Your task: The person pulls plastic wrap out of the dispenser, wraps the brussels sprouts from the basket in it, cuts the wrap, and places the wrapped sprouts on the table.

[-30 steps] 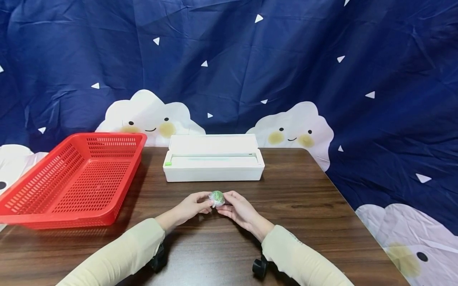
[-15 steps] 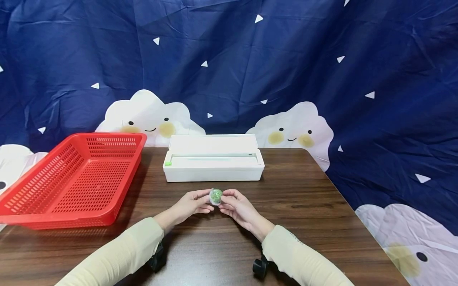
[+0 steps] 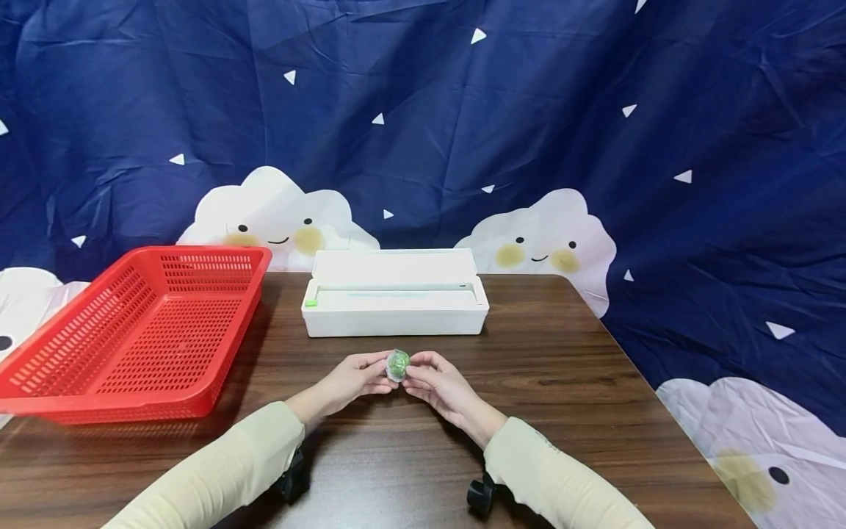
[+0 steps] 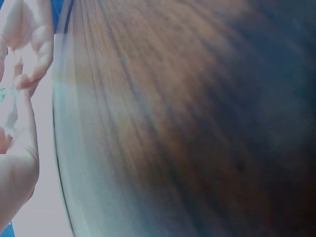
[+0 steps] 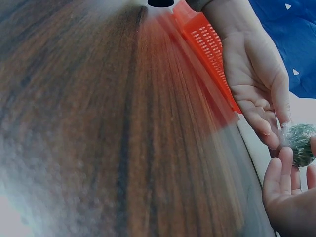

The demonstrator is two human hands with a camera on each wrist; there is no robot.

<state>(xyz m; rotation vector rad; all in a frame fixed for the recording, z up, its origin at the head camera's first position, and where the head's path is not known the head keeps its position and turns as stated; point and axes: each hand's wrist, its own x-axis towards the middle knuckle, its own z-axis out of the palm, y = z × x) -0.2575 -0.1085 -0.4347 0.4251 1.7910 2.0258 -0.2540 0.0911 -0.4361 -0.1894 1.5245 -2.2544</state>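
A small round green thing wrapped in clear plastic film (image 3: 398,364) is held up between both hands, over the middle of the table in the head view. My left hand (image 3: 349,382) pinches it from the left with thumb and fingers. From the other side, my right hand (image 3: 441,387) grips it with thumb and fingertips. In the right wrist view the crinkled film shows on the wrapped green thing (image 5: 299,140), with fingers of both hands around it. The left wrist view catches only a sliver of it at the left edge, beside the left hand (image 4: 19,163).
Behind the hands stands a long white box (image 3: 395,324), its lid raised and a green tab at its left end. A red perforated basket (image 3: 198,400) sits at the left of the brown wooden table (image 3: 555,367). A blue cloth with clouds (image 3: 423,132) hangs behind.
The wrapped green thing has turned a little between the fingers and shifted slightly left and up. Fingers of both hands have moved slightly on it. The box and basket stay put.
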